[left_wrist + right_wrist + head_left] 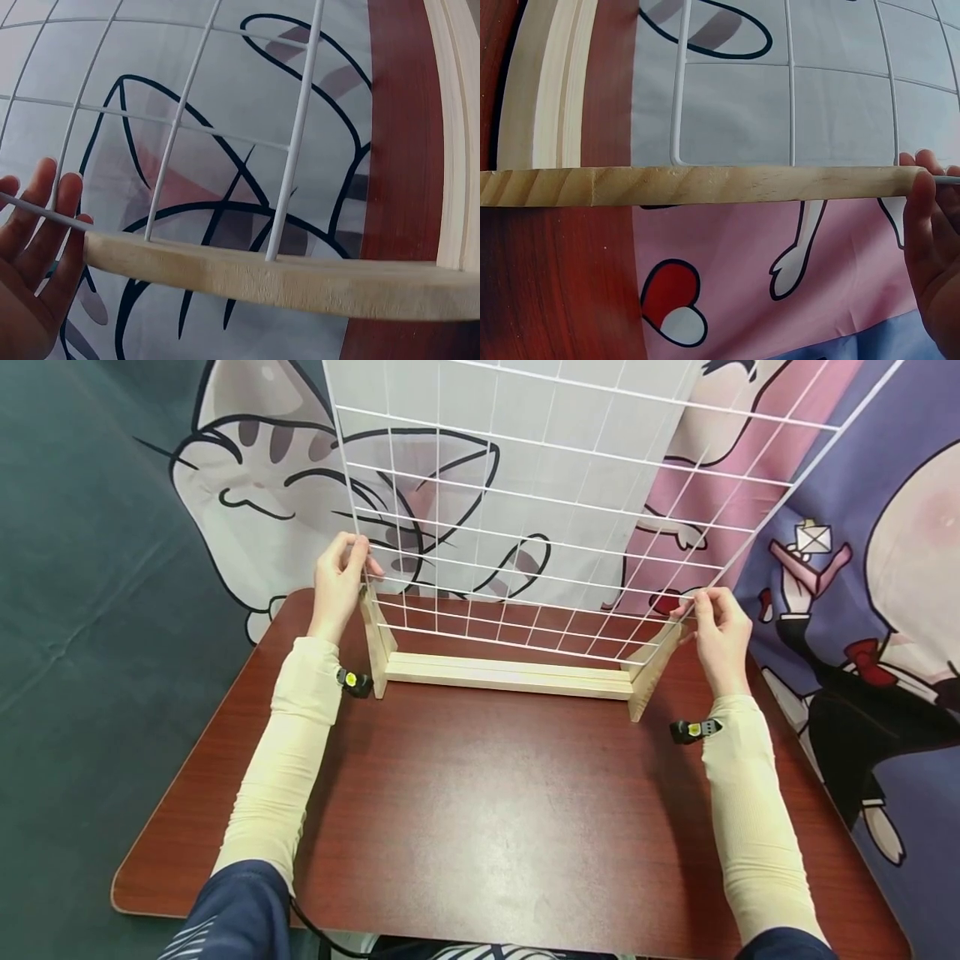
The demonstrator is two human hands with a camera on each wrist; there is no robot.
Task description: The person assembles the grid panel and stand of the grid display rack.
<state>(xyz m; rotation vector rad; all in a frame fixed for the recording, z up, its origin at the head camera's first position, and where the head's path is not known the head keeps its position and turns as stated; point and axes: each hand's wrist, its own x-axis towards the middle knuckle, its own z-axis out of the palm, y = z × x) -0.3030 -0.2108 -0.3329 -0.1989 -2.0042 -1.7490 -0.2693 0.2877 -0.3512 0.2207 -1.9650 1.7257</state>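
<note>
A white wire grid panel (525, 514) rises between the two upright side boards of a wooden stand. Its bottom edge sits a little above the stand's crossbar (510, 677). My left hand (341, 581) grips the panel's left edge wire just over the top of the left side board (285, 281), with fingers (64, 217) behind the wires. On the other side my right hand (722, 631) pinches the right edge wire at the top end of the right side board (742, 185). The panel's upper part runs out of the head view.
The stand rests on a reddish-brown table (487, 827) near its back edge. Behind hangs a cloth printed with cartoon figures (262, 510). A dark cable (322, 935) lies by the table's front edge. Small black devices (355, 682) are strapped at both wrists.
</note>
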